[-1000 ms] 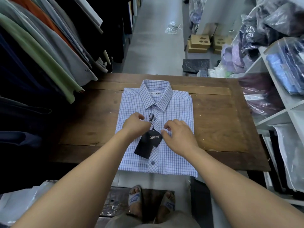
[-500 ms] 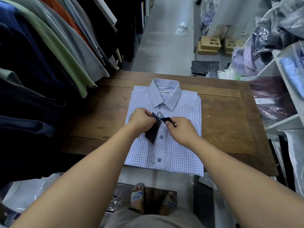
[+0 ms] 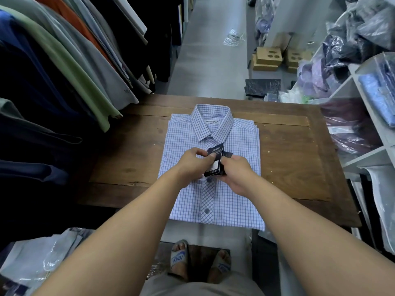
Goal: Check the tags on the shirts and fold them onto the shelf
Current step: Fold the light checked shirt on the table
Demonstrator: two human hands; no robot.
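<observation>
A folded blue-and-white checked shirt (image 3: 233,159) lies collar-away on the wooden table (image 3: 295,159). Above its button placket I hold its black hang tag (image 3: 216,161) upright, with the printed back turned to me. My left hand (image 3: 193,163) pinches the tag's upper left edge between thumb and fingers. My right hand (image 3: 236,174) curls round the tag's lower right side from beneath. Both hands hover just over the shirt's chest. The tag's string is hidden behind my fingers.
Hanging shirts (image 3: 70,67) crowd the left side and overlap the table's left corner. White shelves (image 3: 367,159) with bagged shirts stand on the right. Cardboard boxes (image 3: 268,58) and a dark mat sit on the aisle floor beyond. Plastic bags (image 3: 42,259) lie at lower left.
The tag went from lying flat on the shirt to being lifted and turned upright between both hands. The camera has tilted slightly, shifting the shirt to the right in view.
</observation>
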